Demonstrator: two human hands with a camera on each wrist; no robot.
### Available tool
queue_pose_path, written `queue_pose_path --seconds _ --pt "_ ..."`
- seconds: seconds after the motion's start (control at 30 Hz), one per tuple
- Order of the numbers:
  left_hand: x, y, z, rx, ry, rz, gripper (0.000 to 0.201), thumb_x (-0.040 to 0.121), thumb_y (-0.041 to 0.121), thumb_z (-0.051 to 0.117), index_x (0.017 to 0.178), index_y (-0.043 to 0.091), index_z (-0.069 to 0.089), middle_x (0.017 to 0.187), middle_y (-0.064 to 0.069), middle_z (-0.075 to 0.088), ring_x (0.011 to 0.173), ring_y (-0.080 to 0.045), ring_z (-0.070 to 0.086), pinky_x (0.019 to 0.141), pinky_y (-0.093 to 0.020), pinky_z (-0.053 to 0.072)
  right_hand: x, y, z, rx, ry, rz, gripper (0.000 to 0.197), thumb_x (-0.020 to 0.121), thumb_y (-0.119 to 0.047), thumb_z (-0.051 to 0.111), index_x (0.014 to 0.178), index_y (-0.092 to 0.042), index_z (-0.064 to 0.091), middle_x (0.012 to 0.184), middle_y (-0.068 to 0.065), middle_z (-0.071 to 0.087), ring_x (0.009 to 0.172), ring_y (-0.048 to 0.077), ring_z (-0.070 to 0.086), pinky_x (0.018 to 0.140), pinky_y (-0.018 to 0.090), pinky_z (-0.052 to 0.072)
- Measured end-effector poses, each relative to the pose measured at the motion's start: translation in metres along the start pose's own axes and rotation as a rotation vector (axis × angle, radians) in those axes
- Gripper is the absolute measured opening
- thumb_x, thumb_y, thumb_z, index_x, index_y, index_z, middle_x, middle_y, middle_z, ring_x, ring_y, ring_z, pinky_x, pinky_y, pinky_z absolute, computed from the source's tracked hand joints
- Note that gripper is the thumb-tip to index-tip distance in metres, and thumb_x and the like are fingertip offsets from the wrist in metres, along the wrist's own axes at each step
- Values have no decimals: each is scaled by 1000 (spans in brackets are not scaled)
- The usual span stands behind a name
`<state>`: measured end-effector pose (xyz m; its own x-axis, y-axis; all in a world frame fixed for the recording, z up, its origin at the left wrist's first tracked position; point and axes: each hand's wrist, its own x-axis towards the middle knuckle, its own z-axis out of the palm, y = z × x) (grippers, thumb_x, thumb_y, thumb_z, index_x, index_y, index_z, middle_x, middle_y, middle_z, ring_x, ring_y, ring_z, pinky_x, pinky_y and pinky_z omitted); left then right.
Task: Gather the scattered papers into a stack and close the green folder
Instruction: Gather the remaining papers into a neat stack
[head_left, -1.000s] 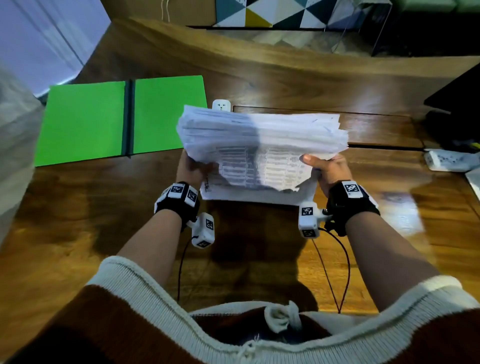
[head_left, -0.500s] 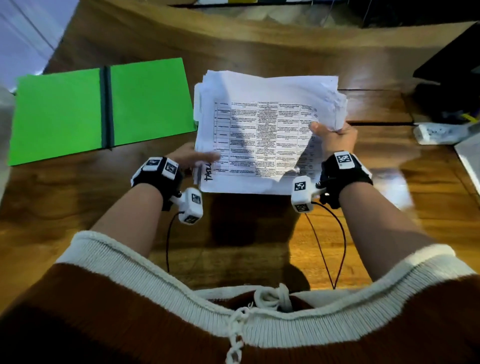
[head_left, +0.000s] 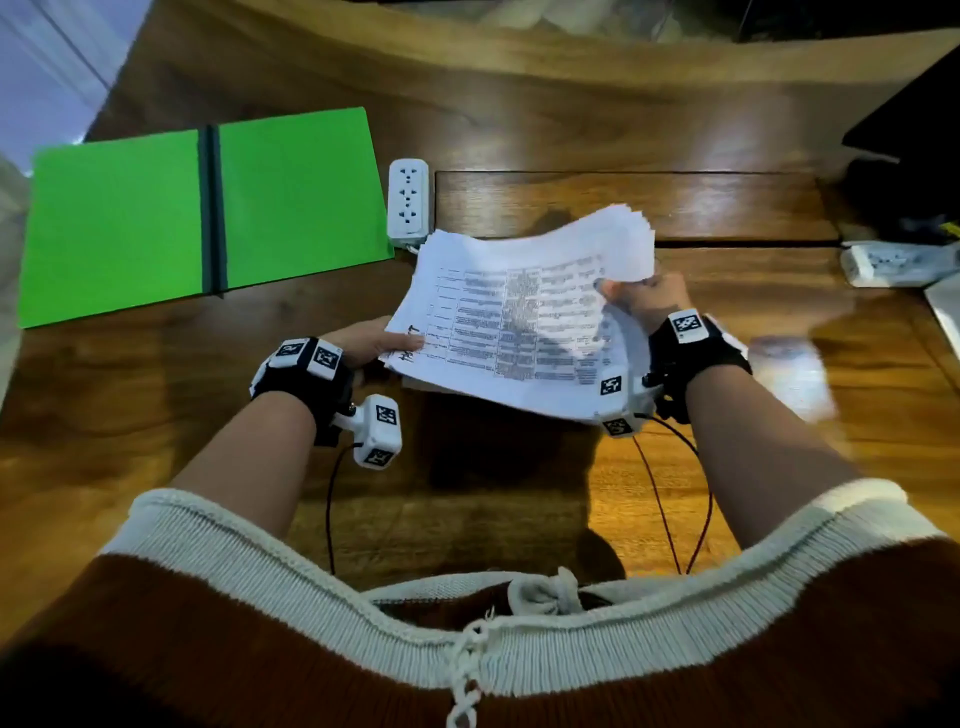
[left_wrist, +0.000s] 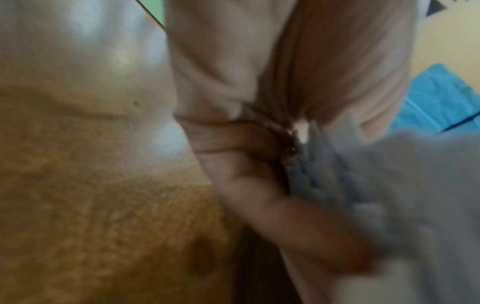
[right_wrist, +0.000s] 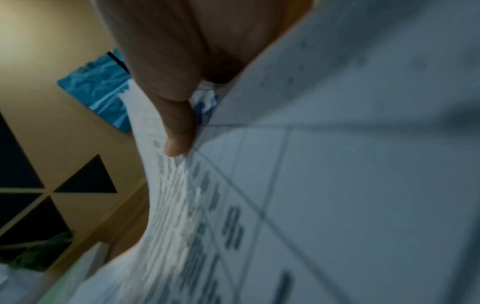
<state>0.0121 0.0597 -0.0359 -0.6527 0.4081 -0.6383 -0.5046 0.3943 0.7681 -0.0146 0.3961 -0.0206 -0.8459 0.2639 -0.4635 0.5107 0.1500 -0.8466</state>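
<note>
1. The wooden desk (head_left: 519, 519), glossy and grain-streaked, carries everything; a geometric-patterned wall shows in the right wrist view

2. The green folder (head_left: 202, 208) lies open flat at the desk's far left corner, dark spine up the middle, both covers bare

3. The stack of papers (head_left: 524, 317), white sheets printed with tables, is lifted above the desk's middle, its right side higher and its edges fanned

4. The left hand (head_left: 371, 340) grasps the stack's near left corner, thumb on top

5. The right hand (head_left: 649, 299) clutches the stack's right edge, thumb pressing the top sheet

6. A white power strip (head_left: 409, 200) sits just beside the folder's right edge
</note>
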Motion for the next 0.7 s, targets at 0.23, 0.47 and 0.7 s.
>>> queue_pose_path --seconds 0.23,0.47,0.7 --pt "7 -15 -2 108 135 -174 59 81 32 68 130 9 45 125 -8 60 110 -31 60 99 -47 46 0 32 -7 51 -220 261 65 61 -25 86 119 -7 64 114 8 66 97 27 63 95 40 48" --pt "7 -22 1 -58 230 -244 44 96 14 52 136 15 36 93 -5 56 65 -16 57 40 -18 49 -30 50 -25 205 -417 435 49 81 -26 69 128 -15 58 120 8 67 104 27 67 89 41 52" --pt "-4 -12 -9 -80 157 -206 57 80 28 63 131 10 47 94 -12 63 65 -21 52 62 -28 39 -29 38 -27 255 -316 354 55 59 -26 81 110 -8 71 115 13 69 111 35 63 104 50 40"
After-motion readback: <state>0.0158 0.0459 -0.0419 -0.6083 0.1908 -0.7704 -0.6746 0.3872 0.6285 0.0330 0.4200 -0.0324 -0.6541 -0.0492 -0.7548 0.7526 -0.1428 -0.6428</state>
